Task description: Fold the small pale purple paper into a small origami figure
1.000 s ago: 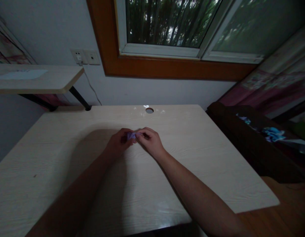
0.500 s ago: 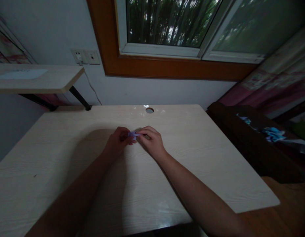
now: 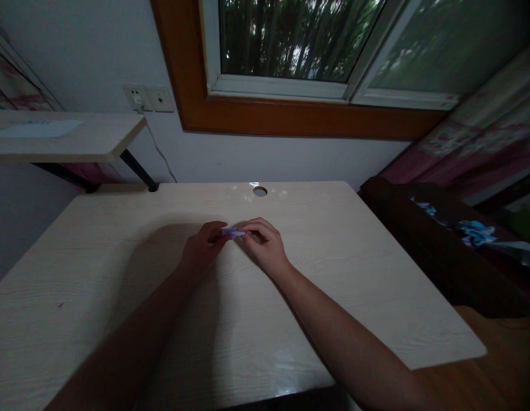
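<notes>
My two hands meet over the middle of a pale wooden desk (image 3: 119, 274). Between them is a small folded piece of purple paper (image 3: 232, 232). My left hand (image 3: 201, 249) pinches its left end with fingertips curled. My right hand (image 3: 263, 245) pinches its right end, fingers bent over it. Most of the paper is hidden by the fingers.
A round cable hole (image 3: 260, 191) sits near the desk's far edge. A raised shelf (image 3: 63, 137) stands at the back left, with wall sockets (image 3: 147, 98) and a window (image 3: 299, 40) behind. A dark wooden bed frame (image 3: 440, 251) with bright items lies right.
The paper now looks flatter and thinner between the fingertips. My left fingers have stretched a little toward it. Both hands stay in the same spot.
</notes>
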A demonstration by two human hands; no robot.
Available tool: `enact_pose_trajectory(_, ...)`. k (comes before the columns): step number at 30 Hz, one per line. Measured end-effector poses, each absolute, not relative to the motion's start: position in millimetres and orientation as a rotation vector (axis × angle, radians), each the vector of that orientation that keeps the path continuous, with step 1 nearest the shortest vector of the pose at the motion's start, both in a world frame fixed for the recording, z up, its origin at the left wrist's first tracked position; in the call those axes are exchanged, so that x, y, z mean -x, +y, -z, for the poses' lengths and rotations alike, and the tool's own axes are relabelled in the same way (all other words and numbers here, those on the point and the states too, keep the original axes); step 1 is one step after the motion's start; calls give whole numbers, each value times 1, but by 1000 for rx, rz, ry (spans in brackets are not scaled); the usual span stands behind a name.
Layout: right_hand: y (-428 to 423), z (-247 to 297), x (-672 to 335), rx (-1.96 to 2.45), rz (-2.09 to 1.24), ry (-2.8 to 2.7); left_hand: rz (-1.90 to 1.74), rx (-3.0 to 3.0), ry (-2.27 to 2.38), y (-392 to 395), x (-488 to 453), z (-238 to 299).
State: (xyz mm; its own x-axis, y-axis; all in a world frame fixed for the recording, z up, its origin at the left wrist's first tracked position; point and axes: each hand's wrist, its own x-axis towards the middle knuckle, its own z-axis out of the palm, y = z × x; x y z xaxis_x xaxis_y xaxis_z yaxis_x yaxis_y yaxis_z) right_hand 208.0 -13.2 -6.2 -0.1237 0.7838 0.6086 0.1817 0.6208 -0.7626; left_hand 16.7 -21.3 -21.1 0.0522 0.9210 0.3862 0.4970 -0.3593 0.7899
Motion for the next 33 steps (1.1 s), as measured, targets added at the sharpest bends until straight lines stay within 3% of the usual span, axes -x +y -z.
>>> enact_pose_trajectory(12, -14, 9, -207, 789, -512, -1772, -1151, -2223, 1632, -27, -21, 13)
enact_pose_trajectory(33, -12, 11, -208, 824, -638, -1726, -1220, -2279, 1305, -27, -20, 18)
